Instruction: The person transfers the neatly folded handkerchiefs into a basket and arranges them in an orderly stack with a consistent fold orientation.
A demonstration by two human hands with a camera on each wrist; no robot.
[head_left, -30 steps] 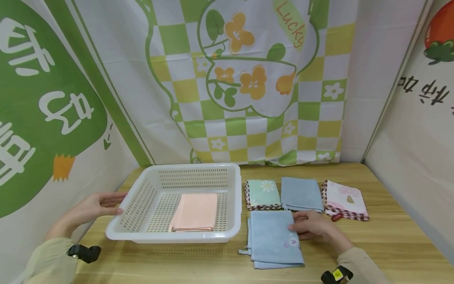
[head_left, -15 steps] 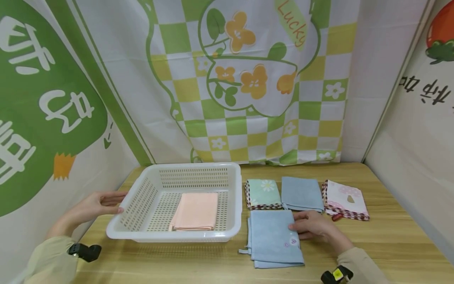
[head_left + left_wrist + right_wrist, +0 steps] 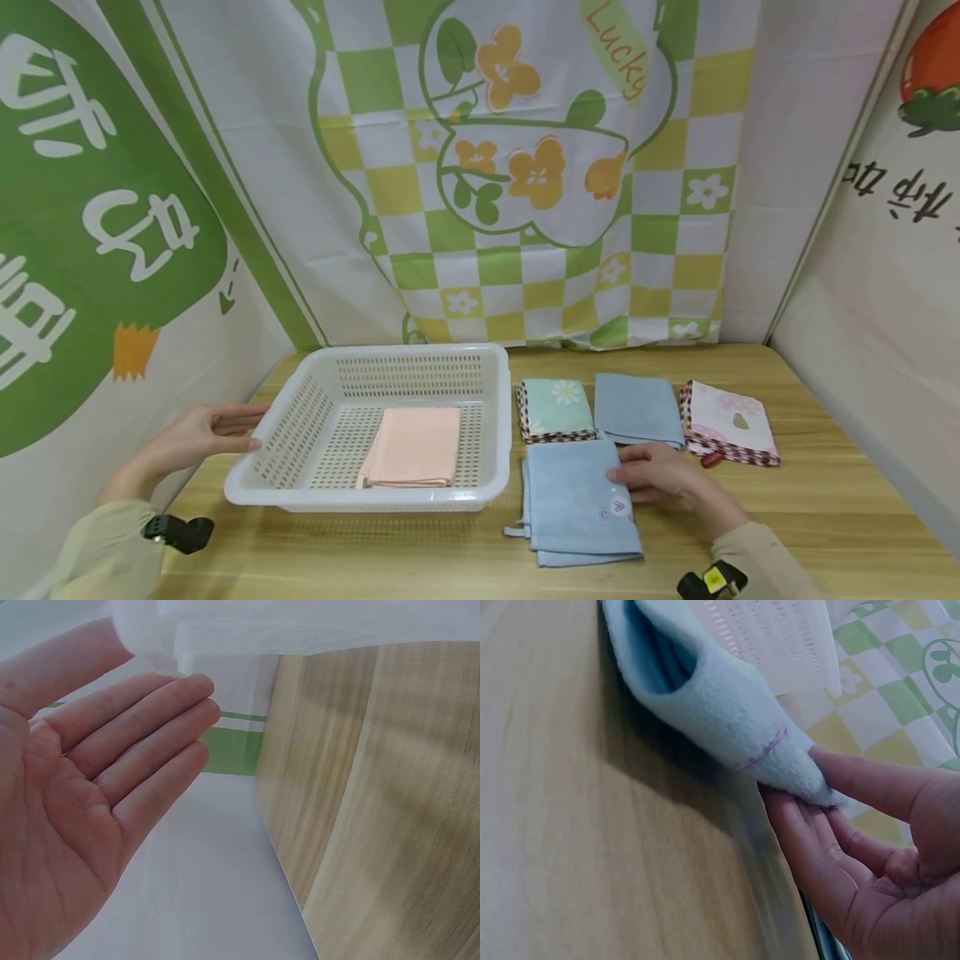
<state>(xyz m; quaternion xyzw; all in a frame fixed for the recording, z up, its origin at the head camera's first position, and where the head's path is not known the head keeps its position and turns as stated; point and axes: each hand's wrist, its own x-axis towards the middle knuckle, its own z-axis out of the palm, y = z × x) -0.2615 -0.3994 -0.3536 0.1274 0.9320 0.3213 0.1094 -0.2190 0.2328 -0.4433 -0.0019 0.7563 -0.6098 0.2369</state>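
My left hand (image 3: 202,437) is at the left end of a white plastic basket (image 3: 495,467), its thumb at the rim. In the left wrist view the fingers (image 3: 142,724) are straight, below the basket's edge. A folded peach towel (image 3: 417,446) lies in the basket. To the right, my right hand (image 3: 660,477) pinches the right edge of a folded light blue towel (image 3: 573,504). The right wrist view has the thumb above this towel edge (image 3: 765,746) and the fingers underneath, with that side raised off the table.
Behind the held towel lie a folded mint towel (image 3: 558,408) with a daisy, another folded blue towel (image 3: 639,408) and a pink-white towel (image 3: 731,421) with a checked border. A small red object (image 3: 711,459) pokes out by the latter. Cloth-covered walls enclose the wooden table (image 3: 360,558).
The far edge of the held blue towel has shifted up slightly in the head view. The left hand and the basket have stayed in place.
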